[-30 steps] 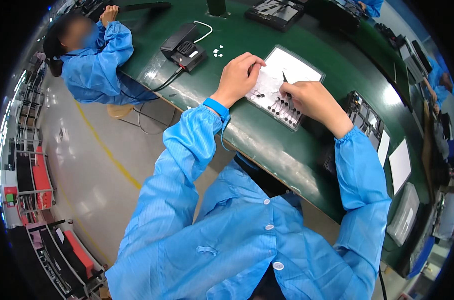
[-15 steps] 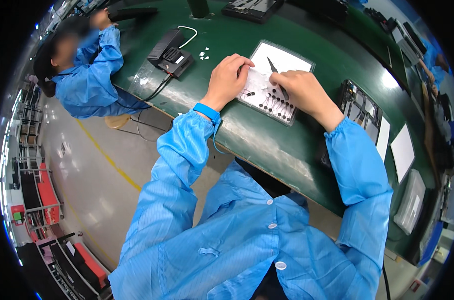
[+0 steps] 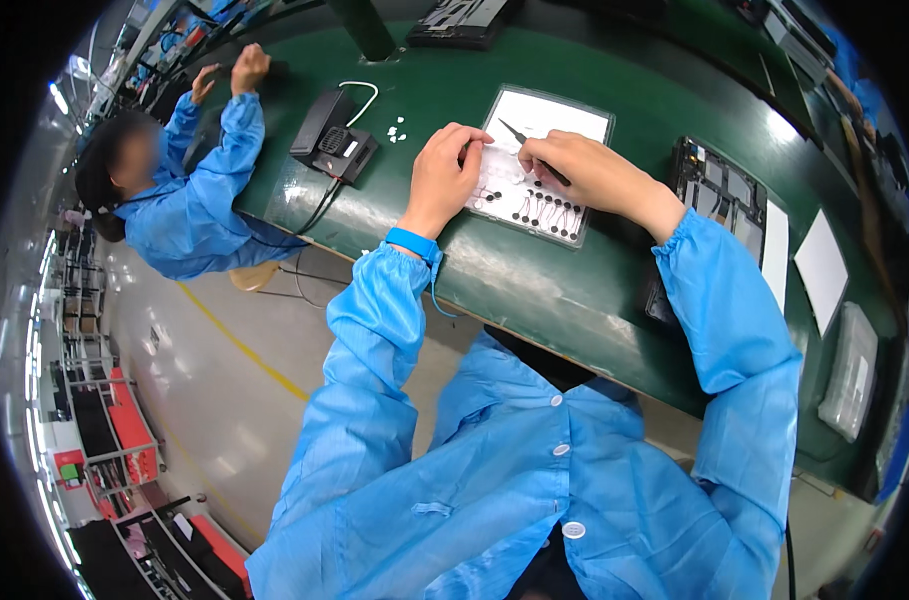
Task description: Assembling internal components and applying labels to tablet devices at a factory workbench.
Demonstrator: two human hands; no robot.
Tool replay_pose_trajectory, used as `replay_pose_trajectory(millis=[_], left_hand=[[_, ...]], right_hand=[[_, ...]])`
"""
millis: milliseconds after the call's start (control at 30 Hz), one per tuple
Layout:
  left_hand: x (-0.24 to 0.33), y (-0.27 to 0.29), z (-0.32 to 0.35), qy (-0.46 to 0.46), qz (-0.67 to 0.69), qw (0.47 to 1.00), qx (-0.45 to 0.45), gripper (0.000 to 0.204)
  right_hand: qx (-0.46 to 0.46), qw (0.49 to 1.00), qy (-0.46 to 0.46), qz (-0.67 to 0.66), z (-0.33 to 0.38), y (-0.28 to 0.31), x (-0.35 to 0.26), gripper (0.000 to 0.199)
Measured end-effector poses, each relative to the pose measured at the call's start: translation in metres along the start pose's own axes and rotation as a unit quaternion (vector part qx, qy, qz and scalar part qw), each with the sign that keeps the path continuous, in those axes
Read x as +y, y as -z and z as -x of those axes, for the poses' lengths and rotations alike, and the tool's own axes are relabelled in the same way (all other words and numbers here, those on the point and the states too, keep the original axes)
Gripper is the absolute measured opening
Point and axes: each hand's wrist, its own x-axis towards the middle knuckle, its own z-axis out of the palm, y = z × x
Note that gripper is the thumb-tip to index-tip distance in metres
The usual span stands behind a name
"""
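Observation:
A clear, flat tray [image 3: 602, 108] lies on the green table with white sheeting inside. Several small round black parts with thin wires [image 3: 549, 209] stand in rows on its near half. My right hand [image 3: 599, 175] is over the tray's right side, closed around dark pointed tweezers [image 3: 515, 133], whose slim end points up and left. The fingertips of that hand are low over the white sheet beside the black parts. At the tray's left edge my left hand [image 3: 442, 180] has its fingers curled and thumb drawn in; what they pinch, if anything, is hidden.
A black powered box [image 3: 344, 150] with cables stands left, near white scraps [image 3: 397, 130]. An opened device [image 3: 719, 190] and white cards [image 3: 820, 268] lie right, with a clear plastic pack [image 3: 849, 372] beyond. A co-worker in blue [image 3: 209, 190] sits at far left.
The tweezers have swung toward the left in my right hand, which has shifted slightly left. My left hand stays beside the tray. The co-worker's hands have moved and the view has shifted.

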Motion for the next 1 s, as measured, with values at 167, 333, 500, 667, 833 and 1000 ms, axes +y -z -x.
replay_pose_trajectory(millis=[167, 333, 500, 667, 833, 1000], left_hand=[[-0.004, 0.002, -0.001, -0.039, -0.024, 0.999, 0.000, 0.012], [0.011, 0.006, -0.006, -0.092, -0.050, 0.994, 0.033, 0.011], [0.037, -0.002, -0.007, 0.091, 0.192, 0.974, -0.081, 0.015], [0.045, -0.004, -0.008, 0.184, 0.288, 0.929, -0.140, 0.017], [0.043, -0.006, -0.005, 0.201, 0.357, 0.907, -0.098, 0.016], [0.048, -0.012, -0.002, 0.192, 0.339, 0.918, -0.070, 0.016]], right_hand=[[-0.033, 0.999, 0.001, 0.000, 0.002, -0.005, 0.003, 0.020], [-0.015, 0.999, -0.022, 0.021, 0.006, -0.001, 0.004, 0.027], [0.048, 0.997, -0.043, -0.044, 0.003, 0.009, -0.007, 0.024], [0.085, 0.993, -0.014, -0.084, 0.004, 0.013, -0.012, 0.022], [0.106, 0.986, -0.036, -0.125, -0.001, 0.005, -0.012, 0.029], [0.187, 0.945, -0.063, -0.261, 0.000, 0.001, -0.004, 0.030]])
